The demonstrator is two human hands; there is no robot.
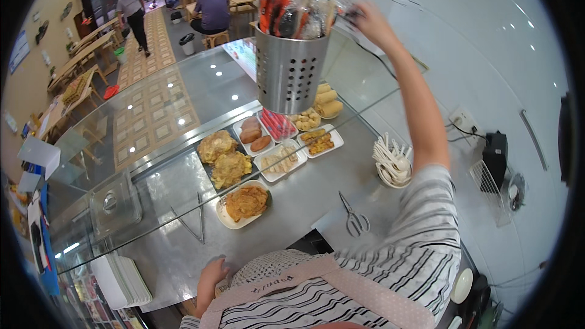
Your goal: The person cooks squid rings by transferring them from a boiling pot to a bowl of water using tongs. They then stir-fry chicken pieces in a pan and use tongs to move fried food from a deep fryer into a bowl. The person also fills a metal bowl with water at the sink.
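Note:
My right hand (pixel 370 23) reaches up beside a perforated metal canister (pixel 292 73) on the glass display case. The canister holds plastic-wrapped utensils (pixel 292 13); something dark and blurred is at my right fingers, and whether they grip it I cannot tell. My left hand (pixel 214 275) is low, by the metal counter's edge, its grip unclear. Under the glass lie a dish of orange-brown fried food (pixel 247 203), yellow fried patties (pixel 224 157), a tray of pink-red sticks (pixel 276 123) and several other food trays. Scissors (pixel 354 219) and metal tongs (pixel 194 221) lie on the counter.
A bowl of white spoons (pixel 393 164) stands near my right arm. White trays (pixel 119 281) are stacked at the lower left, near a lidded steel pan (pixel 114 203). The glass edge (pixel 201 203) crosses above the counter. Beyond, one person walks and another sits at a table.

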